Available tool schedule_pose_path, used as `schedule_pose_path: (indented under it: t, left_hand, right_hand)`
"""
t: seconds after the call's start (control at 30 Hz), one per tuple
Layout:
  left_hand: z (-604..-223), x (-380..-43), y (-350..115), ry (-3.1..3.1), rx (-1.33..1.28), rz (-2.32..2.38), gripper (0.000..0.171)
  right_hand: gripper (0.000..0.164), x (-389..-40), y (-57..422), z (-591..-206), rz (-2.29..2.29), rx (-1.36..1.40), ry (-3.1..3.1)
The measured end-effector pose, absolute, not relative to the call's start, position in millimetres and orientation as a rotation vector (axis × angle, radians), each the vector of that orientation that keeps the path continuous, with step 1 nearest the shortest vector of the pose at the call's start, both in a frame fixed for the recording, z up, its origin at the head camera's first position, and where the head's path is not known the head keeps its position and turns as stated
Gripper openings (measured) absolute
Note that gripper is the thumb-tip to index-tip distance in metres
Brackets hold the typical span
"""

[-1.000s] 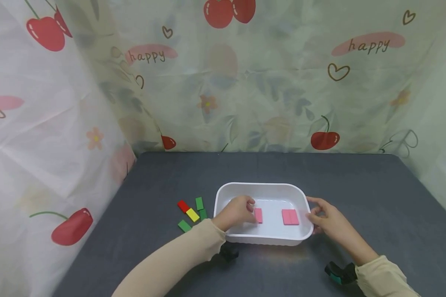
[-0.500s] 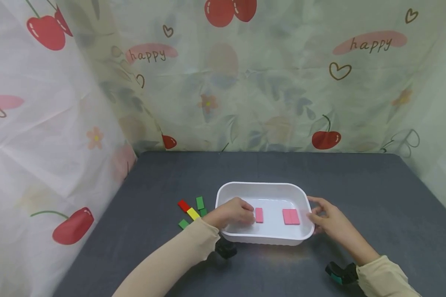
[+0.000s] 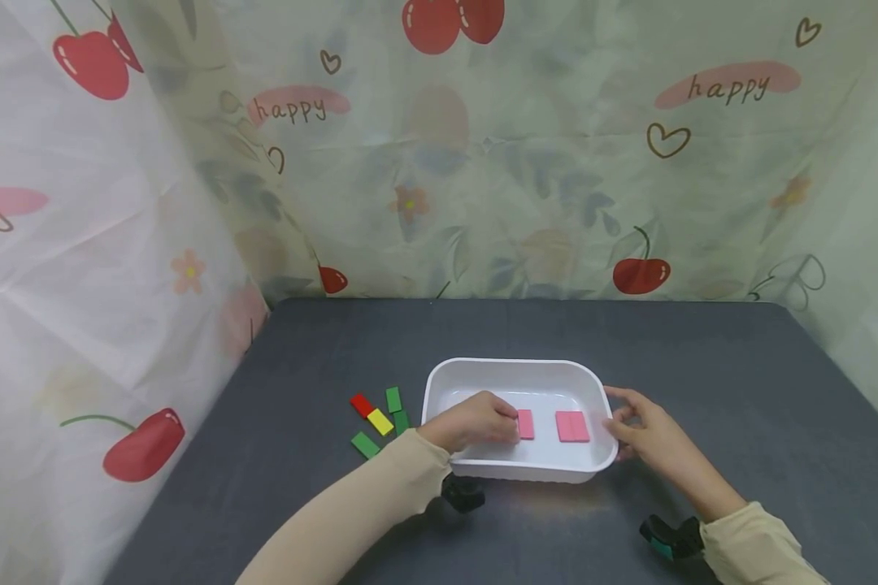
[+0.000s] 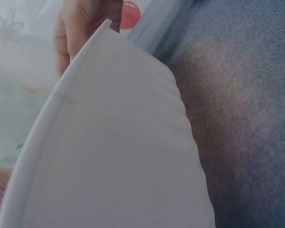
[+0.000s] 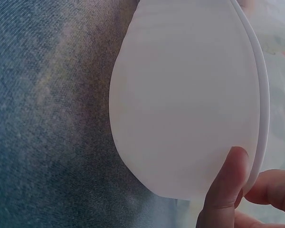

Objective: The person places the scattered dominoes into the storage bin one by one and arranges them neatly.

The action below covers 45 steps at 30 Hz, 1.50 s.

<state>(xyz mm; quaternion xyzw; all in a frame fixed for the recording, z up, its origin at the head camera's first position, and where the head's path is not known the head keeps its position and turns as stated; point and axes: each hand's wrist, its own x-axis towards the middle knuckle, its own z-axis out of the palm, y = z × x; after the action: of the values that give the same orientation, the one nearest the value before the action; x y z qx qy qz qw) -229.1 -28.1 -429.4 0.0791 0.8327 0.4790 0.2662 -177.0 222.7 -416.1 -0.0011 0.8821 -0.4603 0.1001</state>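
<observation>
A white plastic tray (image 3: 512, 471) stands on the dark table. My left hand (image 3: 479, 421) reaches over its near left side, fingers bent down at the left edge of a single pink tile (image 3: 527, 425). Whether they pinch the tile or only push it, I cannot tell. Right of it, two pink tiles (image 3: 572, 426) lie side by side on the tray floor. My right hand (image 3: 647, 431) grips the tray's right end, its thumb (image 5: 225, 183) on the outer wall and its fingers over the rim. In the left wrist view the tray wall (image 4: 118, 133) hides most of the left hand's work.
Left of the tray lie a red tile (image 3: 362, 405), a yellow tile (image 3: 380, 422) and several green tiles (image 3: 365, 444). A patterned curtain (image 3: 527, 162) hangs behind the table (image 3: 322, 341) and along its sides.
My left hand first drew back slightly left, then moved right. The single pink tile has slid right with it, closer to the pair. My right hand and the tray stay put.
</observation>
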Motion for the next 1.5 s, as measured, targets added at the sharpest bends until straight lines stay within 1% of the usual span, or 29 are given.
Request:
schedule_pose_path:
  t: [0.6, 1.03, 1.5]
  left_hand:
    - [-431, -227, -1, 2.313, 0.272, 1.206, 0.04]
    - [-431, -225, 4, 2.305, 0.211, 1.205, 0.044]
    - [-432, -225, 5, 2.26, 0.234, 1.235, 0.044]
  right_hand:
    - [0.06, -177, 222, -415, -1.371, -0.029, 2.611]
    - [0.059, -176, 222, -414, -1.385, -0.04, 2.61]
    - [0.058, -175, 223, -417, -1.398, -0.052, 2.609]
